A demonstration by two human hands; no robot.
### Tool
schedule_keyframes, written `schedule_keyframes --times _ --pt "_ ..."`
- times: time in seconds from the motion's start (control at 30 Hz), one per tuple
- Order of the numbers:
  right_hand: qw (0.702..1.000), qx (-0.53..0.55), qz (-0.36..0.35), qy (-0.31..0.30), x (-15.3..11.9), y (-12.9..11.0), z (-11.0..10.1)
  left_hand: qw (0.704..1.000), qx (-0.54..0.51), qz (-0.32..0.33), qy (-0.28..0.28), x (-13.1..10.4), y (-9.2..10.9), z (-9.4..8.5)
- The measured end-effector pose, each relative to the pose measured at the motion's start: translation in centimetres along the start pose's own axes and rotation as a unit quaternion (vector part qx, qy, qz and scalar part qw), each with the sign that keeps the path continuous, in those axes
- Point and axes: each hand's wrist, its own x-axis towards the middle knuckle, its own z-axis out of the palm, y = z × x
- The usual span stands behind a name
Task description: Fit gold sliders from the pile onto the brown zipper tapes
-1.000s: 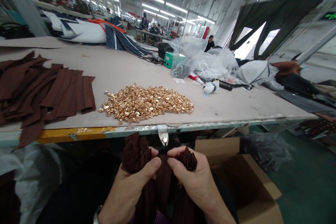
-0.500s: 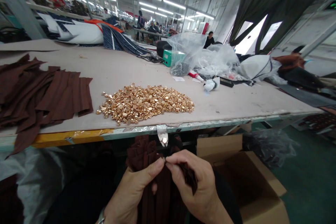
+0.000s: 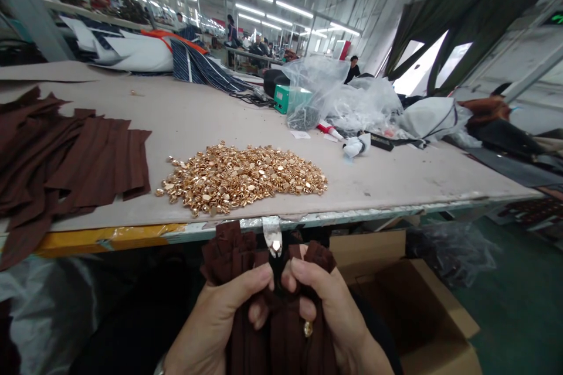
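Your left hand (image 3: 211, 310) has the thumb bent in, with fingers pressed on a bunch of brown strips (image 3: 229, 252). Your right hand (image 3: 338, 304) is closed in the same manner on a second bunch (image 3: 322, 255), and under it one gold piece (image 3: 308, 328) hangs. Both bunches are below the edge of the bench (image 3: 440, 184), just before the small metal holder (image 3: 272, 233). The heap of gold pieces (image 3: 246, 179) lies behind it on the bench.

To work well here, I think you should keep both pinches firm but light, let the front strip stay flat and not twisted, and hold its end level with the holder. If you grip too loosely, strips may slip out of order.

Compared with half a second ago, your fingertips are no longer together: a dark gap separates them. The hanging gold piece, which I could not see then, is now visible.
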Motion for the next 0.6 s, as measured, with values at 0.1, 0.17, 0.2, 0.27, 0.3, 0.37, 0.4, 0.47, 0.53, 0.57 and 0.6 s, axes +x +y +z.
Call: schedule_keyframes --times 0.1,0.17,0.2,0.27,0.3,0.37,0.4,0.47,0.53,0.57,0.6 --pt "0.999 0.020 0.014 0.025 0.5 -0.1 0.3 0.999 0.035 0.011 -0.006 0.4 0.6 0.0" --pt "0.999 0.031 0.016 0.032 0.6 -0.2 0.5 0.999 0.028 -0.003 -0.015 0.6 0.7 0.0" --pt "0.999 0.036 0.017 0.029 0.7 -0.3 0.6 1.000 0.019 -0.013 -0.017 0.7 0.8 0.0" --pt "0.999 0.047 0.020 0.017 0.7 -0.3 0.6 0.999 0.004 -0.032 -0.019 0.9 0.8 0.1" --pt "0.998 0.050 0.023 0.011 0.8 -0.3 0.6 0.999 -0.004 -0.037 -0.017 1.0 0.8 0.2" --pt "0.998 0.053 0.031 0.008 0.9 -0.2 0.5 0.999 -0.011 -0.046 -0.008 1.2 0.8 0.3" --pt "0.998 0.054 0.035 0.010 1.0 -0.2 0.5 0.999 -0.013 -0.049 -0.004 1.3 0.8 0.4" --pt "0.998 0.054 0.037 0.009 1.1 -0.1 0.6 0.999 -0.010 -0.053 0.002 1.4 0.7 0.4" --pt "0.998 0.056 0.033 0.000 1.1 -0.1 0.7 0.999 -0.007 -0.054 0.004 1.5 0.6 0.3" --pt "0.998 0.058 0.031 -0.010 1.1 -0.2 0.8 0.999 -0.008 -0.054 0.006 1.5 0.5 0.3" --pt "0.997 0.061 0.031 -0.023 1.2 -0.3 0.9 0.999 -0.009 -0.053 0.008 1.6 0.5 0.2"
